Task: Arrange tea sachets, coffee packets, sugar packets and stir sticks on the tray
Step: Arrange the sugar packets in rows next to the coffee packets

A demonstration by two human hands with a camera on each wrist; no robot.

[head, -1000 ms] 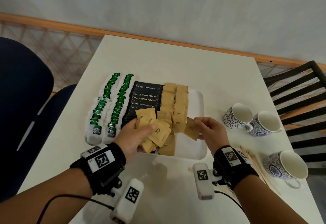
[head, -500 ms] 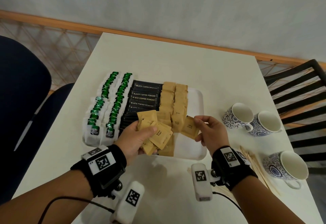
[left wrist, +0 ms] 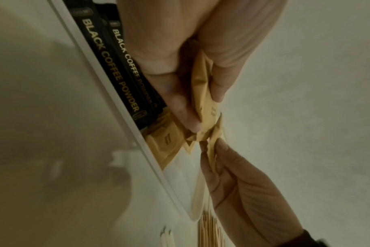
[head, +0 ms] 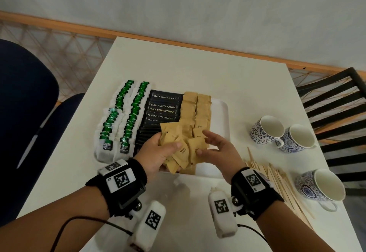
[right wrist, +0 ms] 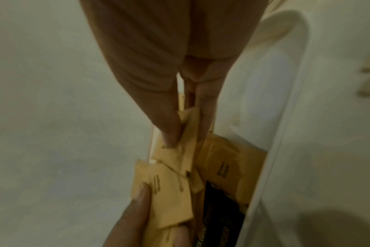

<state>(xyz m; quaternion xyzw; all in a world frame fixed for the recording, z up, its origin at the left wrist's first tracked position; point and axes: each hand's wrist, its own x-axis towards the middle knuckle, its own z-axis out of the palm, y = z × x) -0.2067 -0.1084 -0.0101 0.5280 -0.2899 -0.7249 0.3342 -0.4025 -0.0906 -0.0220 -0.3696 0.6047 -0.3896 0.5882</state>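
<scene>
A person is standing over a white table (head: 198, 69), arranging drink supplies on a white tray (head: 222, 117). Two rows of green tea sachets (head: 126, 117) are lying along the tray's left side, a column of black coffee packets (head: 162, 107) is sitting beside them, and two columns of brown sugar packets (head: 196, 109) are filling the middle. The left hand (head: 158, 152) is gripping a loose fan of sugar packets just above the tray's near edge, thumb pressed on top. The right hand (head: 217, 150) is pinching one packet (right wrist: 186, 133) at the edge of that fan between thumb and fingertips. The step in hand appears to be laying down sugar packets one by one. The next move likely calls for drawing this packet free and setting it at the near end of a sugar column. Wooden stir sticks (head: 277, 180) are lying on the table right of the tray, near three patterned cups (head: 287, 136), not yet placed.
</scene>
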